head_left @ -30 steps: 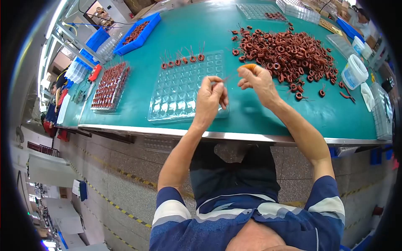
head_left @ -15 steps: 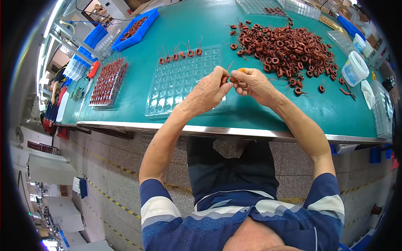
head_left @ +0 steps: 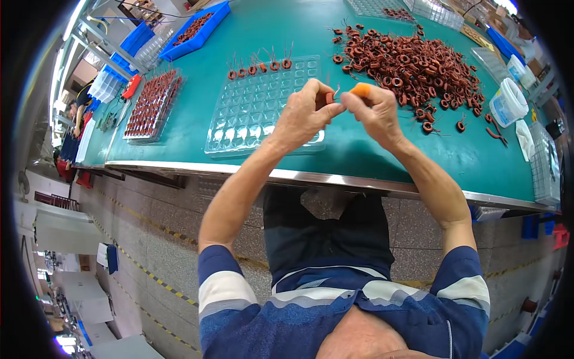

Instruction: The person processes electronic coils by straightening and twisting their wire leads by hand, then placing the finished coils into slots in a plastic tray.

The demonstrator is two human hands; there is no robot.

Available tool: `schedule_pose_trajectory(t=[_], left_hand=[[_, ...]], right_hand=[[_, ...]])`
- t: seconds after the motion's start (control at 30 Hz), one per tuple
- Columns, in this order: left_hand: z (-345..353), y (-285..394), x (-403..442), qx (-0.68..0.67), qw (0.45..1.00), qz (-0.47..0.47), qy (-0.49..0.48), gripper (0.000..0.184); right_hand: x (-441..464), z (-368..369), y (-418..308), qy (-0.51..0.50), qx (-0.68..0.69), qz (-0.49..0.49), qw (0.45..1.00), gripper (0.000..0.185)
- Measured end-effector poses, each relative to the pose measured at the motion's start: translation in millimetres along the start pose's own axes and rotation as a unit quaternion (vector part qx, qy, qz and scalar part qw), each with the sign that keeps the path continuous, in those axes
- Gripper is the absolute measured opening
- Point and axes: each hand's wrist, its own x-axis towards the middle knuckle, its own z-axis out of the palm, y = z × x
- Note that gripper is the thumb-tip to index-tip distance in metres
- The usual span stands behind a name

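Between the thumb and fingers of my left hand (head_left: 308, 113) is a small red-brown ring coil (head_left: 329, 97), its thin wire leads pointing up and right. My right hand (head_left: 375, 113), with an orange finger cot (head_left: 360, 90) on one finger, is just right of the coil. Its thumb and fingers are pinched together near a lead; what sits between them is too small to make out. Below and left of my hands lies a clear plastic tray (head_left: 239, 113) with rows of pockets. Several coils (head_left: 263, 67) stand along its far row, leads upward.
A large heap of coils (head_left: 412, 69) covers the right back of the green table (head_left: 382, 167). Red-handled pliers (head_left: 495, 136) and a white tub (head_left: 508, 103) lie further right. At left are a filled tray (head_left: 152, 110) and a blue bin (head_left: 197, 33) of coils.
My right hand has moved slightly up and right, opening a gap from the left hand. The left hand still holds the coil. The whole view has shifted a little.
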Motion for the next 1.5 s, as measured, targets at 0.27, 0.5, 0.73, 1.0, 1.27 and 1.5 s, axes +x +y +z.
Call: schedule_pose_trajectory(t=[0.27,0.5,0.73,1.0,1.27,1.5], left_hand=[[21.7,-1.4,-10.7,-0.357,0.932,0.062,0.027,0.020],[17.7,-13.4,-8.9,-0.278,0.959,0.056,0.031,0.020],[11.8,-9.6,-12.3,-0.307,0.951,0.011,0.026,0.020],[21.9,-15.6,-12.9,-0.337,0.937,-0.021,0.092,0.017],[9.2,-32.6,-20.1,-0.253,0.959,0.025,0.124,0.016],[-29.1,-57.4,-43.9,-0.057,0.977,0.059,0.198,0.044]], right_hand=[[9.9,-4.3,-3.2,-0.019,0.237,0.116,0.964,0.026],[10.8,-2.5,10.9,-0.060,0.218,0.123,0.966,0.027],[10.6,0.9,5.9,-0.067,0.310,0.143,0.937,0.037],[9.7,3.6,7.5,-0.007,0.253,0.135,0.958,0.034],[20.2,29.2,-15.5,-0.072,0.119,0.115,0.984,0.026],[55.5,58.3,-16.2,-0.145,0.083,0.097,0.981,0.023]])
